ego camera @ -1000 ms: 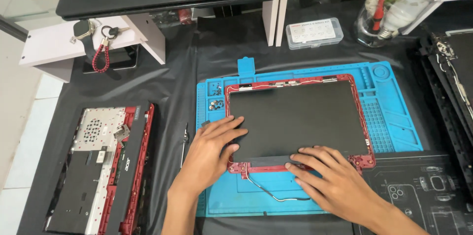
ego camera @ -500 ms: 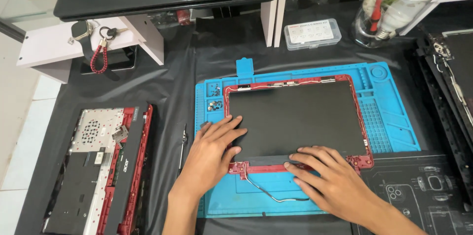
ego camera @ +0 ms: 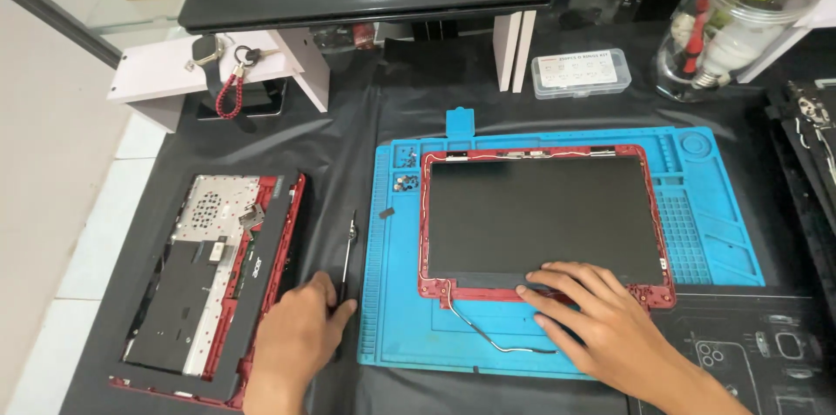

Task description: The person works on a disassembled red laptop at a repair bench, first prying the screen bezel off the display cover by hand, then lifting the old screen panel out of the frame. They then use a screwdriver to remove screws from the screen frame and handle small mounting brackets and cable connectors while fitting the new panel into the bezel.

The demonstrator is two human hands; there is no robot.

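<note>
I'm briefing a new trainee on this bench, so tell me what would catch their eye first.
The bright blue work mat in the middle stands out, with a red-framed laptop screen panel lying flat on it and the right hand resting on the panel's near edge. Left of the mat, the left hand touches a thin screwdriver on the black cloth, beside a red laptop base lying opened up.

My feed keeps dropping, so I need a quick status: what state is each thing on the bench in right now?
Screen panel: lying flat in its red frame on the blue mat.
Right hand: pressing the frame's lower edge.
Left hand: on the black cloth, fingers at the screwdriver.
Laptop base: opened up, insides exposed.
Parts box: lid shut.
Cable: loose, trailing from the frame.
</note>
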